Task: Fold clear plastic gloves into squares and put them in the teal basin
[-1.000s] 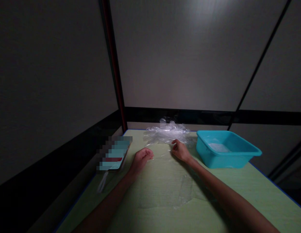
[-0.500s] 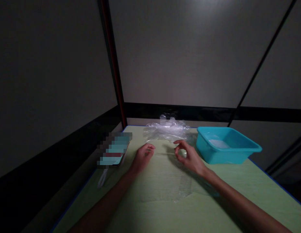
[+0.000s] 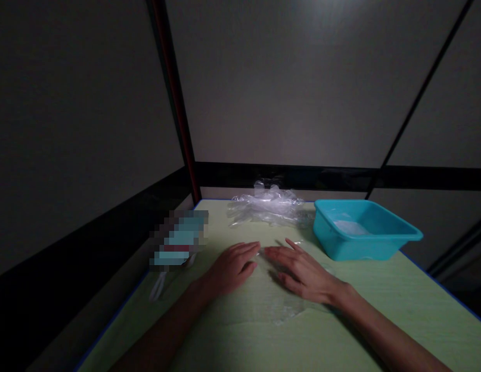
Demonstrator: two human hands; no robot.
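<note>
A clear, thin plastic sheet or bag lies flat on the pale green table; its outline is faint. Over its far part rests my left hand, palm down, fingers stretched out and the thumb apart. My right hand faces it from the other side, also palm down with its fingers spread. The fingertips of both hands nearly meet above the plastic. Neither hand grips anything I can see. Beyond them sits a crumpled pile of clear plastic, its exact kind hard to make out.
A turquoise plastic tub stands at the back right with something whitish inside. On the left edge lies a pixelated flat object with a white strap. Grey wall panels close off the back and left.
My hands have come closer together and down onto the plastic. The right hand has opened from a curled, pinch-like shape to spread fingers, and the left fingers have straightened.
</note>
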